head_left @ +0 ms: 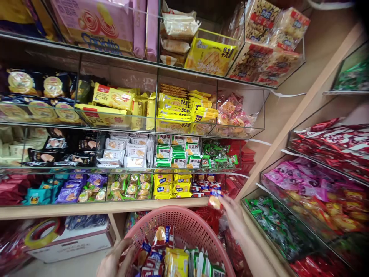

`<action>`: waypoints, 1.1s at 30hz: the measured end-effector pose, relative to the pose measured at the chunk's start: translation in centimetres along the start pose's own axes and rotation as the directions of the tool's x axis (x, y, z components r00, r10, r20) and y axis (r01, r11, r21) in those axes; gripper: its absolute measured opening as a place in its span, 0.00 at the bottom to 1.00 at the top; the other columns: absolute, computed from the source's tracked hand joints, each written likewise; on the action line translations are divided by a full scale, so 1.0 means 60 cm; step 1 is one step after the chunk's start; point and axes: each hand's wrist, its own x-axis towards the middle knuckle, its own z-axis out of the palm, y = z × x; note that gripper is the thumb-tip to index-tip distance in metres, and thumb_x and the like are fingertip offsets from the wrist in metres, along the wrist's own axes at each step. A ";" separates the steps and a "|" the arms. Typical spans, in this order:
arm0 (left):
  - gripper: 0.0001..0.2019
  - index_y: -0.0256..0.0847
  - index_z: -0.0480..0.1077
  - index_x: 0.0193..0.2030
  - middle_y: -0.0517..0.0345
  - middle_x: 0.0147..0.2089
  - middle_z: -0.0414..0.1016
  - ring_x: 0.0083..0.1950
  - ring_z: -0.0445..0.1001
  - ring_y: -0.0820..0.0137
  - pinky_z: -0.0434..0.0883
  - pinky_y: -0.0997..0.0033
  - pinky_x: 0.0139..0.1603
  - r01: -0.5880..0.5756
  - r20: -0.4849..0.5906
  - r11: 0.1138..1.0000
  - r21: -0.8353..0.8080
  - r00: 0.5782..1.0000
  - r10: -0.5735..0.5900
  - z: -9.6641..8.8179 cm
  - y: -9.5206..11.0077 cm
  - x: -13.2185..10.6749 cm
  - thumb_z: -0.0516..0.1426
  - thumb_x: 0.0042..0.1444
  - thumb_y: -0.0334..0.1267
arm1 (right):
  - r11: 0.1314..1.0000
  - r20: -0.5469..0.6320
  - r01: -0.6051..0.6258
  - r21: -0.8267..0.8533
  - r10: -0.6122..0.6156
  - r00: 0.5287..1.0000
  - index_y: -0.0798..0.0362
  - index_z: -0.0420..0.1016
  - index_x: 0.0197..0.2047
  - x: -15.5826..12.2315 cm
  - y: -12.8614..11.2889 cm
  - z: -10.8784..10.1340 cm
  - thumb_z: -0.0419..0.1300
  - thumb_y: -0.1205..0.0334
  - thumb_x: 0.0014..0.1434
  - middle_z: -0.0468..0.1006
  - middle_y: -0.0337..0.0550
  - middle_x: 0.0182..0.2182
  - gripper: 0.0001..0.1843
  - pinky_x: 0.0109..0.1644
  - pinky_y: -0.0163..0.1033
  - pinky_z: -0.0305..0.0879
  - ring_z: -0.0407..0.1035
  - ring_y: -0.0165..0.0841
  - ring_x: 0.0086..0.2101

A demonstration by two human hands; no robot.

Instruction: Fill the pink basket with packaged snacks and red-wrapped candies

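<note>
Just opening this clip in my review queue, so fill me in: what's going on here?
A person's right hand holds a small red-and-blue snack packet by the bottom shelf row, close to similar packets there. The left hand is at the left side of a pink basket; whether it holds anything is hard to tell. Inside the basket are more red-and-blue packets, a yellow packet and green-and-white packets.

Shop: wrapped snacks (112,96) filling clear bins (256,113) along wooden shelves (132,207).
</note>
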 end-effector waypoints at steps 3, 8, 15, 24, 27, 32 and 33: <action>0.17 0.45 0.74 0.36 0.57 0.41 0.79 0.41 0.77 0.64 0.74 0.74 0.39 -0.008 -0.003 0.994 -0.109 1.000 0.007 0.003 0.047 -0.013 0.53 0.50 0.53 | 0.983 0.155 -0.152 0.107 0.134 0.979 0.48 0.72 0.43 -0.113 0.020 -0.014 0.66 0.50 0.43 0.79 0.42 0.39 0.23 0.43 0.42 0.69 0.73 0.40 0.41; 0.24 0.41 0.71 0.45 0.51 0.47 0.77 0.48 0.74 0.61 0.73 0.66 0.48 0.118 0.278 0.925 -0.362 0.960 -0.014 0.023 0.120 -0.054 0.53 0.50 0.57 | 0.967 0.346 -0.202 0.156 0.139 0.928 0.49 0.72 0.44 -0.265 0.043 0.051 0.66 0.50 0.43 0.79 0.45 0.36 0.25 0.42 0.45 0.69 0.73 0.42 0.39; 0.32 0.41 0.63 0.52 0.48 0.49 0.74 0.38 0.77 0.67 0.74 0.71 0.32 0.406 0.552 0.703 -0.584 0.833 -0.023 0.040 0.123 -0.108 0.59 0.43 0.57 | 0.967 0.415 -0.143 0.211 0.044 0.909 0.51 0.68 0.47 -0.351 0.026 0.121 0.65 0.48 0.45 0.78 0.46 0.33 0.27 0.42 0.44 0.67 0.72 0.40 0.35; 0.27 0.36 0.67 0.44 0.51 0.42 0.77 0.39 0.76 0.66 0.73 0.70 0.37 0.315 0.313 0.805 -0.504 0.935 -0.170 -0.038 0.118 -0.062 0.58 0.44 0.56 | 0.993 0.443 -0.116 0.035 0.089 0.892 0.47 0.60 0.55 -0.355 0.000 0.074 0.61 0.49 0.51 0.75 0.43 0.42 0.29 0.50 0.41 0.64 0.68 0.36 0.45; 0.24 0.34 0.69 0.39 0.53 0.37 0.78 0.40 0.75 0.67 0.71 0.72 0.38 0.178 0.141 0.890 -0.420 0.981 -0.130 -0.042 0.081 -0.028 0.58 0.45 0.55 | 0.995 0.349 -0.095 0.018 0.083 0.934 0.45 0.57 0.56 -0.336 -0.006 0.043 0.60 0.50 0.53 0.74 0.42 0.43 0.30 0.52 0.40 0.61 0.68 0.35 0.46; 0.20 0.35 0.69 0.37 0.54 0.33 0.77 0.35 0.74 0.67 0.67 0.73 0.34 0.079 0.129 0.989 -0.128 0.990 -0.062 0.001 0.037 -0.006 0.52 0.53 0.52 | 0.995 0.244 -0.098 0.011 0.092 0.965 0.46 0.59 0.54 -0.323 -0.006 0.011 0.61 0.50 0.51 0.75 0.42 0.43 0.29 0.52 0.41 0.62 0.68 0.36 0.46; 0.19 0.36 0.69 0.37 0.54 0.34 0.77 0.36 0.74 0.67 0.67 0.73 0.34 0.053 0.110 0.998 -0.026 0.993 -0.049 0.011 0.033 -0.005 0.51 0.54 0.51 | 0.995 0.234 -0.095 0.013 0.090 0.968 0.45 0.59 0.54 -0.323 -0.005 0.008 0.62 0.50 0.51 0.75 0.41 0.42 0.29 0.52 0.41 0.62 0.68 0.36 0.46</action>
